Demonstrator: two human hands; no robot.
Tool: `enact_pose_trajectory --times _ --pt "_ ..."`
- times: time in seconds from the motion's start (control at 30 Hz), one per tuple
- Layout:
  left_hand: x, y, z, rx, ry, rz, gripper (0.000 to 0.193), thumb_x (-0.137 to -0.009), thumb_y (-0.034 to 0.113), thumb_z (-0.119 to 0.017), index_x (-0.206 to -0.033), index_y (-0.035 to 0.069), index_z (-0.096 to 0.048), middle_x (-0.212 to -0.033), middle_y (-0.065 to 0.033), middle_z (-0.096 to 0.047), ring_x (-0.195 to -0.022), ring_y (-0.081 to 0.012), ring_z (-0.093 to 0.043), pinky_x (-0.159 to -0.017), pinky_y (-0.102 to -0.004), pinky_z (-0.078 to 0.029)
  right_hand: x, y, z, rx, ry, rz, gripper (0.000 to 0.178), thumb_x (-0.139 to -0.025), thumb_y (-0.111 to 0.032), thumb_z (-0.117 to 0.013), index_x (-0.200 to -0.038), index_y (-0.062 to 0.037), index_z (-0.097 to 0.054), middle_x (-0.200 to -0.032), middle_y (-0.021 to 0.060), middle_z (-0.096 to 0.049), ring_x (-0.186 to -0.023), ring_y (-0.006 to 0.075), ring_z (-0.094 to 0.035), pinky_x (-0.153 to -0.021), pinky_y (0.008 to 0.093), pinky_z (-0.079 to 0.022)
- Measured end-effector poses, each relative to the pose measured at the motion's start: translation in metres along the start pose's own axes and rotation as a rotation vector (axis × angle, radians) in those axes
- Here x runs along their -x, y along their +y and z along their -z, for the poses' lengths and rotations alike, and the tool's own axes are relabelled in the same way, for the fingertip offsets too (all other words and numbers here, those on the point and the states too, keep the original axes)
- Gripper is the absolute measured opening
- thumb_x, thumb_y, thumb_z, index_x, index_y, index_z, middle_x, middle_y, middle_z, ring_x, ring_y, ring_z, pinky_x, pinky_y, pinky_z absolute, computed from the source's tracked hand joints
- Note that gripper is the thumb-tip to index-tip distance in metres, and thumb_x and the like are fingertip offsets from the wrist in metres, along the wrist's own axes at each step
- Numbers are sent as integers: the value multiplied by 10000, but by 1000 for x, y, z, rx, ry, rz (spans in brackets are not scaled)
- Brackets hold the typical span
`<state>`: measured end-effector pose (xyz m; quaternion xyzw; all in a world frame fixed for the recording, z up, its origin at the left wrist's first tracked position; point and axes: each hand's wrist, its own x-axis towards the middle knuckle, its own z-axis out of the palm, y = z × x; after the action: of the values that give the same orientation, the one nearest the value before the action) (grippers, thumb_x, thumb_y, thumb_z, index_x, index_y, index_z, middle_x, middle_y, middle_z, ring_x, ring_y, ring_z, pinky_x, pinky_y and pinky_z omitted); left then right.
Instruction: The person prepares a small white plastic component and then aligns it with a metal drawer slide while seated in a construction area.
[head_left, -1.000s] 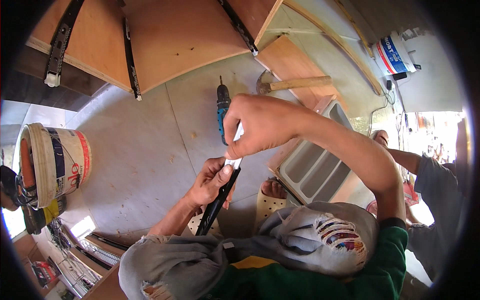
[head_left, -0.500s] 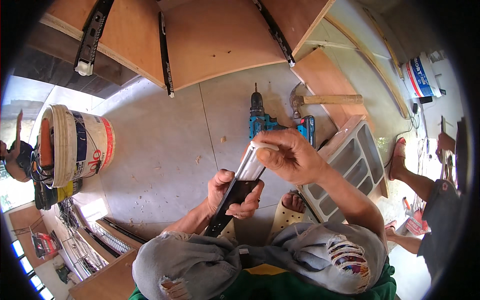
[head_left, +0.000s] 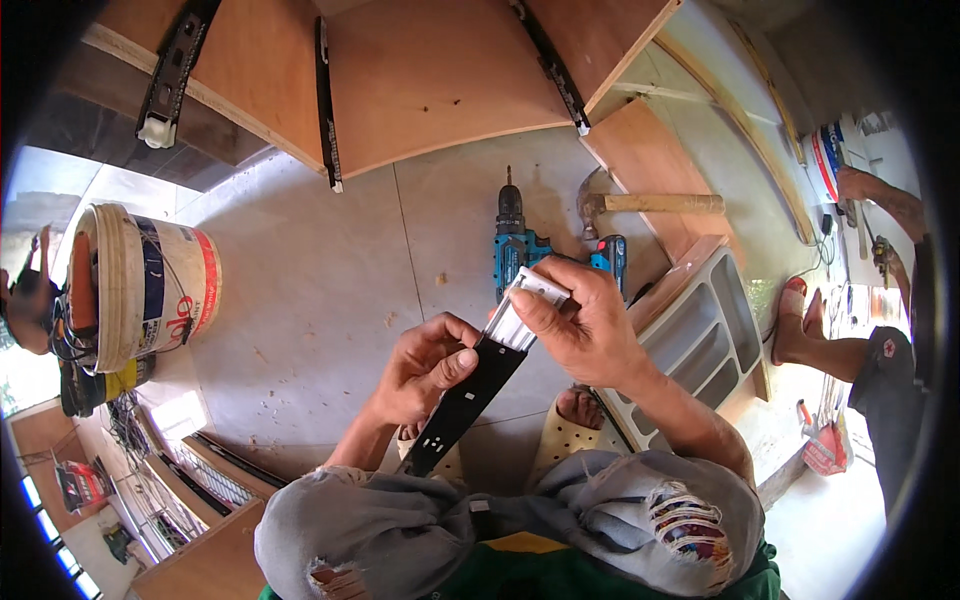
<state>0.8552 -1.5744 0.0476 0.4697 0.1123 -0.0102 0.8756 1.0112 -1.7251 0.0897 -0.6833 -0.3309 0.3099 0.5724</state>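
Between my knees I hold a drawer slide (head_left: pixel 468 395), a long black metal rail with a silver inner part ending in a white tip. My right hand (head_left: pixel 583 322) is closed around the silver upper end, thumb on its face. My left hand (head_left: pixel 425 368) grips the black part along its left edge, thumb near the junction with the silver section. The slide tilts, its upper end to the right. Just beyond my right hand, a blue and black cordless drill (head_left: pixel 512 245) lies on the floor beside a claw hammer (head_left: pixel 650 203) with a wooden handle.
A wooden cabinet (head_left: pixel 430 90) with black slides fixed to its panels stands ahead. On the left is a white bucket (head_left: pixel 130 285) of tools. A grey compartment tray (head_left: pixel 700 350) lies to my right. Another person (head_left: pixel 880 370) is at the far right, holding a tool.
The slide has turned so its broad black face shows more. My left hand has shifted from wrapping around it to its left edge. The person at right now reaches toward the white bucket there.
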Motion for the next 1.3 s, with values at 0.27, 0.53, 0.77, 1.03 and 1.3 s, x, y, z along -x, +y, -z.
enact_pose_trajectory --times 0.27,0.53,0.77,1.03,1.3 --pt "10 -3 -22 -293 217 -6 253 -994 228 -563 -1062 -16 -575 -815 12 -563 -762 -56 -475 -673 -229 -407 -6 7 -6 46 59 32 306 -918 -211 -671 -774 6 -512 -608 66 -524 -526 94 -447 -478 290 -383" --pt "8 -13 -26 -546 238 -243 228 -987 189 -556 -1023 -35 -579 -771 -91 -558 -676 -128 -500 -599 -272 -417 -1 -3 -6 221 120 69 251 -911 -167 -655 -766 -3 -534 -611 93 -530 -508 150 -466 -485 315 -381" --pt "9 -21 -24 -464 223 -293 200 -965 148 -583 -1026 -43 -590 -818 -144 -616 -683 -204 -601 -600 -311 -473 3 -8 -8 306 131 39 243 -898 -163 -661 -749 -9 -544 -605 56 -523 -530 105 -451 -479 296 -369" --pt "12 -11 -28 -478 185 -333 183 -949 134 -603 -1001 -41 -597 -820 -153 -628 -708 -241 -618 -634 -330 -488 5 -7 -6 301 163 113 230 -882 -162 -672 -743 -19 -558 -595 13 -521 -547 64 -430 -481 264 -359" --pt "17 -13 -32 -463 225 -326 169 -930 127 -622 -977 -32 -585 -800 -156 -629 -685 -282 -620 -630 -356 -489 7 3 -1 249 128 113 232 -886 -186 -659 -750 -19 -574 -596 10 -544 -542 61 -455 -485 258 -375"
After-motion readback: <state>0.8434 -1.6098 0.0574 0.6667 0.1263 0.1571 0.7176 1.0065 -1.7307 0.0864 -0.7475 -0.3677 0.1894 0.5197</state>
